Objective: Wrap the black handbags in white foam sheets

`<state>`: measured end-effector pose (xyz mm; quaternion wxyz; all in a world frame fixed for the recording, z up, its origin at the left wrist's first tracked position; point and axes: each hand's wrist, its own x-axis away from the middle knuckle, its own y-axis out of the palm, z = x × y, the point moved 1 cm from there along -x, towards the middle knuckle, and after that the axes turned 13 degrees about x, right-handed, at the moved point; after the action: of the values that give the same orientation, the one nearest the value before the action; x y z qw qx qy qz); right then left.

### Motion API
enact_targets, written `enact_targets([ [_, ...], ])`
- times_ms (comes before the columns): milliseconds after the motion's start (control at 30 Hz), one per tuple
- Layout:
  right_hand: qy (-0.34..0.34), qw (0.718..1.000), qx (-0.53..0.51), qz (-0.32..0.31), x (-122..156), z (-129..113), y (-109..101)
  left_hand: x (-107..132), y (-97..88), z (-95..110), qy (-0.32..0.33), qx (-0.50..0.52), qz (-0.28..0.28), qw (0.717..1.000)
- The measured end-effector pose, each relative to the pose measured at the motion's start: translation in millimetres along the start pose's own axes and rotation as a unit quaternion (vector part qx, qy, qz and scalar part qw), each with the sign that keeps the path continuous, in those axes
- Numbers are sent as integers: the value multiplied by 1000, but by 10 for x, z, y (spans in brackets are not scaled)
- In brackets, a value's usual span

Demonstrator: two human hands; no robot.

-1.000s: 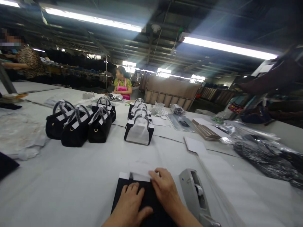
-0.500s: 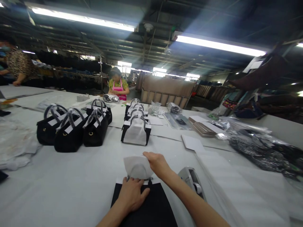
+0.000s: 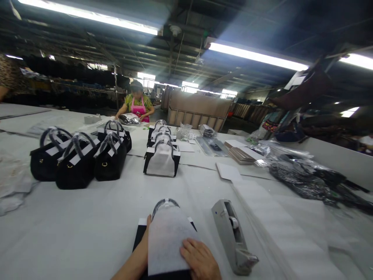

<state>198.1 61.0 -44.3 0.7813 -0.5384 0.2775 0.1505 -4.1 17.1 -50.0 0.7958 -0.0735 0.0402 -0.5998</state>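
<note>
A black handbag (image 3: 140, 233) lies before me at the table's near edge, its dark wrapped handles (image 3: 166, 202) arching at the far end. A white sheet (image 3: 169, 241) of thin wrapping material drapes down from the handles over the bag. My right hand (image 3: 199, 258) rests on the sheet's lower right part, fingers extended and flat against it. Most of my left hand (image 3: 149, 223) is hidden under the sheet; only its edge shows beside the handles, so its grip cannot be seen. Right of the bag stands a grey tape dispenser (image 3: 233, 237).
Several black handbags (image 3: 77, 167) stand at the left. A row of bags with white sheets (image 3: 160, 161) stands ahead. White foam sheets (image 3: 279, 225) lie at the right, with cards (image 3: 241, 153) and plastic-wrapped items (image 3: 297, 179) beyond. A co-worker in a pink apron (image 3: 138, 109) stands across the table.
The white sheet, held up beyond the handles before, now lies over the bag towards me. My right hand has come down and nearer with it. The sheet now covers most of my left hand.
</note>
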Motion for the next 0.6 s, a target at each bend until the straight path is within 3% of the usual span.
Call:
enact_targets([
  [100, 47, 997, 10, 67, 63, -87, 160, 184, -77, 142, 15, -34, -7, 999],
  [167, 61, 992, 19, 110, 17, -130, 171, 454, -182, 245, 36, -71, -10, 997],
  [233, 43, 993, 26, 105, -55, -157, 100, 770, -290, 316, 71, -160, -4, 985],
  [300, 14, 997, 24, 77, -126, -172, -25, 1027, -344, 332, 124, -290, 38, 948],
  [400, -13, 998, 14, 56, -184, -187, -212, 1167, -246, 220, 202, -454, 109, 861],
  [500, -22, 997, 4, 77, -170, -206, -302, 1096, -28, -4, 243, -532, 72, 808],
  [600, -20, 995, -9, 92, -110, -245, -302, 1053, 108, -164, 266, -544, 21, 795],
])
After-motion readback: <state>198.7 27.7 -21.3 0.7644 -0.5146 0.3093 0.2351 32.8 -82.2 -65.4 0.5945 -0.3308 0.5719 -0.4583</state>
